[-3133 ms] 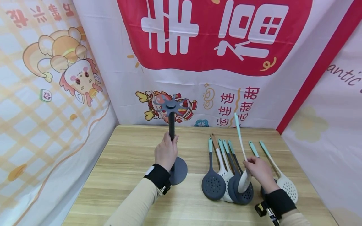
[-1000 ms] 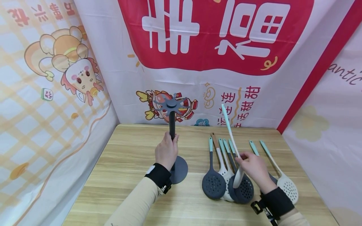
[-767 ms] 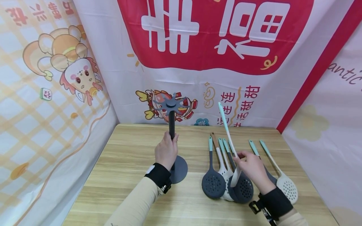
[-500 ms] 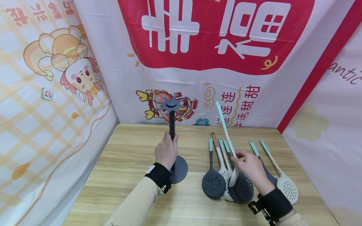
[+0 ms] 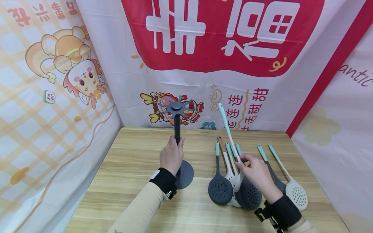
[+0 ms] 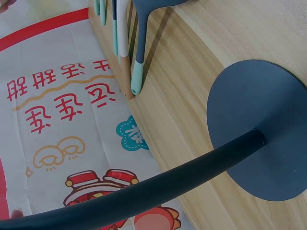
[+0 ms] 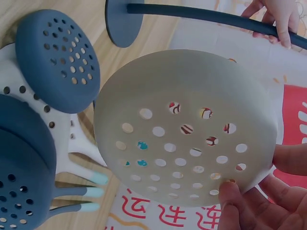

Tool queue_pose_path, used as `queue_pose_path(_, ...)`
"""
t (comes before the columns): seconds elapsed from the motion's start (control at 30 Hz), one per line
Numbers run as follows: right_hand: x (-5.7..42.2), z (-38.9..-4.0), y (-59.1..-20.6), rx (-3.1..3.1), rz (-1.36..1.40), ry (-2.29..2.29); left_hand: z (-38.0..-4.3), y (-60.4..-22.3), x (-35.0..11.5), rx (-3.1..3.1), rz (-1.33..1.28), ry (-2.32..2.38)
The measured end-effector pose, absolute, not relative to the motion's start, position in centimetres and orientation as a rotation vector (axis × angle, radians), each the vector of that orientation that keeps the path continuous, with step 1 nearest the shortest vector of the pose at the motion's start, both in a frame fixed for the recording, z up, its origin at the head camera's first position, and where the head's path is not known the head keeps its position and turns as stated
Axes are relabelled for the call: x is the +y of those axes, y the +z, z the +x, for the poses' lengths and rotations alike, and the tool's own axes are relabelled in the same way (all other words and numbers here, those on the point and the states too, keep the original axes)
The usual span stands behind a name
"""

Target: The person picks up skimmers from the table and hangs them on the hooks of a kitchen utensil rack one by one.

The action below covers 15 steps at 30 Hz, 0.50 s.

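Observation:
My left hand (image 5: 171, 156) grips the black post (image 5: 177, 127) of an upright utensil stand. Its round dark base (image 5: 186, 174) rests on the table, and a ring of hooks (image 5: 176, 106) tops the post. In the head view my right hand (image 5: 257, 173) holds a white skimmer (image 5: 226, 124) with its mint-tipped handle pointing up and leaning left. The right wrist view shows thumb and fingers pinching the rim of its perforated head (image 7: 182, 79). It overlaps the skimmers lying behind it, left of which is a dark grey skimmer (image 5: 220, 191).
Several dark and white skimmers with mint or brown handles lie bunched on the wooden table (image 5: 131, 181). To their right lie a dark utensil (image 5: 271, 170) and another white skimmer (image 5: 296, 194). Printed cloth (image 5: 125, 81) hangs behind and at both sides.
My right hand has moved left with the white skimmer, and its handle has tilted further left. My left hand and the stand have stayed in place.

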State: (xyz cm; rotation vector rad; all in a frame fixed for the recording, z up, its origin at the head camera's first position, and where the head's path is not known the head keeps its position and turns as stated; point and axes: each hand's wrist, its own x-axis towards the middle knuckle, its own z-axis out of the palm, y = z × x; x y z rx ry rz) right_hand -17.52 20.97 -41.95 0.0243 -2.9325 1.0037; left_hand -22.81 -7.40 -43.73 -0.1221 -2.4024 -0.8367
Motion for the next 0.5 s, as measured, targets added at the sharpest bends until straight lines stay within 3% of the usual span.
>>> queue_pose_path(0.5, 19.3, -16.6, -40.3, -2.922, 0.096, 1.026, -22.9, -43.9, -7.4, -2.425, -0.125, -0.844)
